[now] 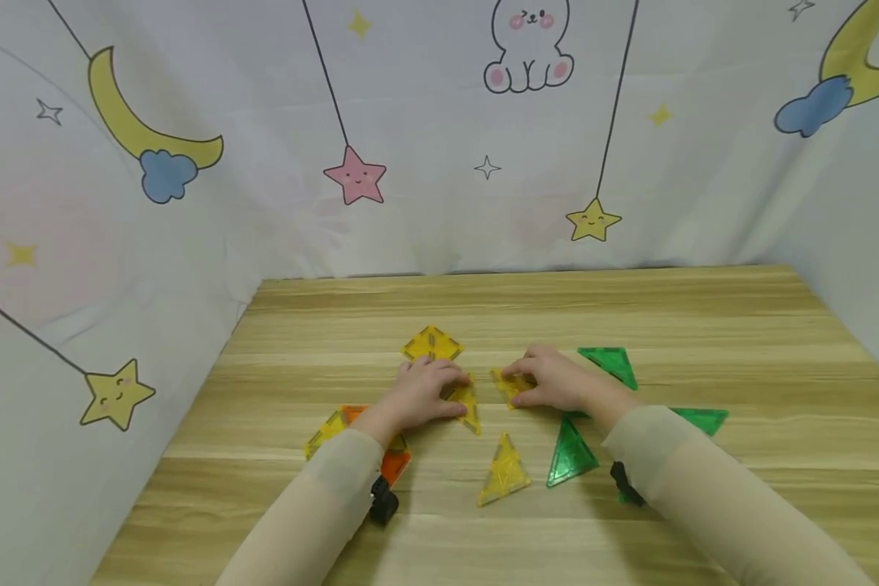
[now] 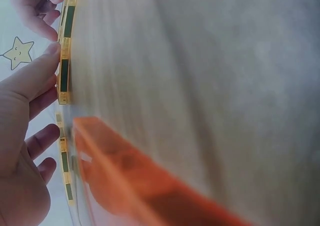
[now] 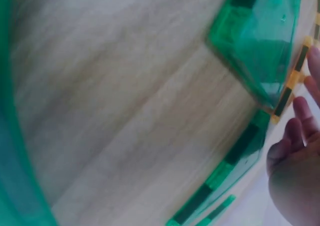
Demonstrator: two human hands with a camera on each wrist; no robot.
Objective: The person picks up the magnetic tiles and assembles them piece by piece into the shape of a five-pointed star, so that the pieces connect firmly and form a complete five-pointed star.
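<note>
Near the middle of the table, my left hand [image 1: 423,392] grips a yellow triangle magnetic tile [image 1: 469,407], thumb and forefinger on its edges. Facing it, my right hand [image 1: 553,379] pinches another yellow triangle tile [image 1: 503,386] between thumb and fingers. A small gap separates these two tiles in the head view. The left wrist view shows my left fingertips [image 2: 51,48] right at the yellow tile's edge [image 2: 64,76], which lies low along the table. Part of each held tile is hidden under the fingers.
A yellow diamond of joined tiles [image 1: 447,347] lies behind my left hand. Closer to me is a loose yellow triangle [image 1: 505,472]. Several green triangles [image 1: 573,456] lie around my right forearm. Orange tiles [image 1: 395,466] and a yellow tile [image 1: 322,433] sit partly under my left forearm.
</note>
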